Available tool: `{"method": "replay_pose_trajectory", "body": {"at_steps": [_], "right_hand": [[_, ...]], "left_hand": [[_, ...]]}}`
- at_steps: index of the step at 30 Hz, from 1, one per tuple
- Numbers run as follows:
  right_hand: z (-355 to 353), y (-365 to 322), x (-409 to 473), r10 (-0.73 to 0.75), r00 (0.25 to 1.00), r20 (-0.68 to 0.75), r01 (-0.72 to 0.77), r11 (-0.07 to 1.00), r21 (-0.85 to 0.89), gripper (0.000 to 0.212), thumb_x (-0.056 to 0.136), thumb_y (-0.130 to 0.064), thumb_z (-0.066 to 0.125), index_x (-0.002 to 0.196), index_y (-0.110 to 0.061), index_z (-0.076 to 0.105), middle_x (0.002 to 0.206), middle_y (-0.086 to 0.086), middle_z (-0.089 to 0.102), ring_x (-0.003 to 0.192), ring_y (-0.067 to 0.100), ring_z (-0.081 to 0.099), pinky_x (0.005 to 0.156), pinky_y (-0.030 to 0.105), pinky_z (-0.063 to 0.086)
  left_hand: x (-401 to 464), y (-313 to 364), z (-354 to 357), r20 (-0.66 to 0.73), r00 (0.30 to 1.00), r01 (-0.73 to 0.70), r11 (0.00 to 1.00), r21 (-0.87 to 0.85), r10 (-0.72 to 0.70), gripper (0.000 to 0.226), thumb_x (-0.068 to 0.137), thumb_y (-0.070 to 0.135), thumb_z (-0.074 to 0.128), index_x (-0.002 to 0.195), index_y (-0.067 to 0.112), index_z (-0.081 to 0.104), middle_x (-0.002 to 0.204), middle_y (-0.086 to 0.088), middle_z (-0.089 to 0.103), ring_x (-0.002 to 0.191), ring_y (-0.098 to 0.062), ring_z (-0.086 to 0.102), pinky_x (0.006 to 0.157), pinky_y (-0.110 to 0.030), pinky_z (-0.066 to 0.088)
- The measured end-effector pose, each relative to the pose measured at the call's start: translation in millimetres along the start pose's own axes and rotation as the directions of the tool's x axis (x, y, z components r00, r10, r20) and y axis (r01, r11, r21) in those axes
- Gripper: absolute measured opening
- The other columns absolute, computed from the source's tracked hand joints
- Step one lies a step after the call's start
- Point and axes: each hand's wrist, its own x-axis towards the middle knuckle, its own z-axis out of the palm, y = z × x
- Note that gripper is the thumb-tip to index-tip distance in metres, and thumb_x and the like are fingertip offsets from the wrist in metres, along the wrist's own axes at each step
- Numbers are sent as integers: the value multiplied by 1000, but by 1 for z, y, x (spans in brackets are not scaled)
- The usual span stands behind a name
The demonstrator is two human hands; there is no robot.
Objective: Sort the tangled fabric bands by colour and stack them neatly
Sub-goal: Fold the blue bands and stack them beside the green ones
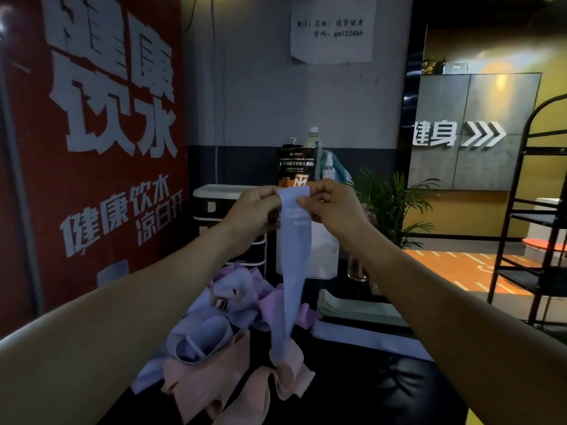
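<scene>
At frame centre I have my left hand (259,204) and right hand (329,200) each in a pinching grip on the top edge of a long pale-blue fabric band (293,271), while the tangled lilac, blue and pink heap (233,326) below on the dark surface (383,388) looks mostly unsorted, with a few flat bands (362,332) laid lower right.

Both hands, left hand (257,207) and right hand (331,204), pinch a hanging lavender band (294,271).

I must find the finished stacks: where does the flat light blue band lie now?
In the head view the flat light blue band lies on the dark table at the right of the tangled pile, just in front of the pale green stack, under the right forearm.
</scene>
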Motion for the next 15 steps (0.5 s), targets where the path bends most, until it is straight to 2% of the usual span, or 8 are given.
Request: {"method": "replay_pose_trajectory", "body": {"at_steps": [2, 5, 7, 9, 12, 13, 15], "right_hand": [[-4, 1, -3, 6, 1000, -16, -6, 1000, -22, 14, 84, -9, 67, 90, -1, 58, 92, 19, 64, 78, 21, 60, 69, 29, 55], [-9, 3, -6, 19, 999, -45, -21, 999, -42, 15, 83, -9, 68, 89, 1, 59, 98, 23, 65, 87, 32, 65, 78, 42, 57], [-12, 3, -8, 25, 998, -50, -27, 999, -44, 17, 82, -6, 68, 90, 6, 59, 96, 30, 63, 86, 36, 64, 81, 48, 56], [-16, 1, -11, 10, 999, -40, -12, 999, -50, 16, 82, -5, 67, 91, 6, 59, 97, 31, 61, 82, 33, 62, 81, 46, 55], [-22, -4, -13, -9, 1000, -7, 9, 999, -48, 6, 84, -10, 66, 88, -6, 64, 93, 21, 64, 87, 32, 63, 84, 42, 54], [-25, -6, -13, -20, 1000, 7, 20, 998, -61, 2, 85, -11, 66, 84, -10, 64, 87, 14, 65, 85, 27, 63, 84, 40, 54], [-29, -8, -12, -51, 999, 14, 52, 990, -131, 7, 86, -9, 64, 79, -13, 65, 78, 0, 63, 80, 16, 60, 80, 33, 52]], "left_hand": [[-4, -2, 4, 5, 999, 42, 997, -69, -42, 24, 97, 16, 42, 109, 14, 63, 106, -10, 66, 96, -19, 63, 83, -31, 53], [-8, -4, 12, -7, 995, 93, 980, -174, -95, 29, 97, 28, 41, 113, 14, 61, 109, -7, 68, 102, -21, 64, 79, -30, 53], [-9, -5, 18, -5, 999, 48, 993, -105, -49, 26, 99, 32, 40, 105, 19, 62, 102, -5, 68, 92, -15, 66, 70, -24, 53], [-10, -5, 26, -9, 999, -34, 999, -18, 33, 24, 101, 24, 38, 95, 17, 60, 90, -3, 65, 75, -7, 64, 61, -17, 54], [-7, -7, 34, -1, 993, -121, 990, 78, 121, 26, 101, 20, 39, 85, 17, 60, 77, 1, 62, 59, 4, 60, 59, -16, 52], [-6, -7, 37, 4, 991, -136, 985, 107, 136, 26, 100, 20, 40, 83, 18, 60, 76, 2, 62, 57, 5, 59, 59, -16, 51], [-5, -8, 41, 22, 992, -129, 985, 118, 127, 23, 99, 19, 43, 84, 18, 61, 77, 1, 63, 58, 3, 60, 58, -15, 50]]}}
